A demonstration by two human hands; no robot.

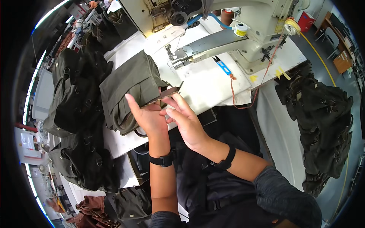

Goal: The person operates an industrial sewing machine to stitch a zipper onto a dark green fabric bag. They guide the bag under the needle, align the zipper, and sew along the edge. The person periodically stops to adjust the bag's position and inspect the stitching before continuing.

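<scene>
An olive-green fabric bag (131, 72) lies at the near left edge of the white sewing table. Along its opening runs a brown zipper (161, 97) with metal teeth. My left hand (150, 119) is palm up against the bag, its thumb stretched out over the folded fabric. Its other fingers curl behind the zipper edge and are partly hidden. From the right, my right hand (186, 123) pinches the zipper's end between bent fingers. Its fingertips are partly covered by the zipper tape.
Beyond the bag stands a sewing machine (213, 47) with a long arm. Blue thread snips (222, 66) lie under it, tied to an orange cord (251, 104). Dark bags (76, 95) are piled at left, more bags (319, 114) hang at right. Reddish-brown bags (91, 209) sit lower left.
</scene>
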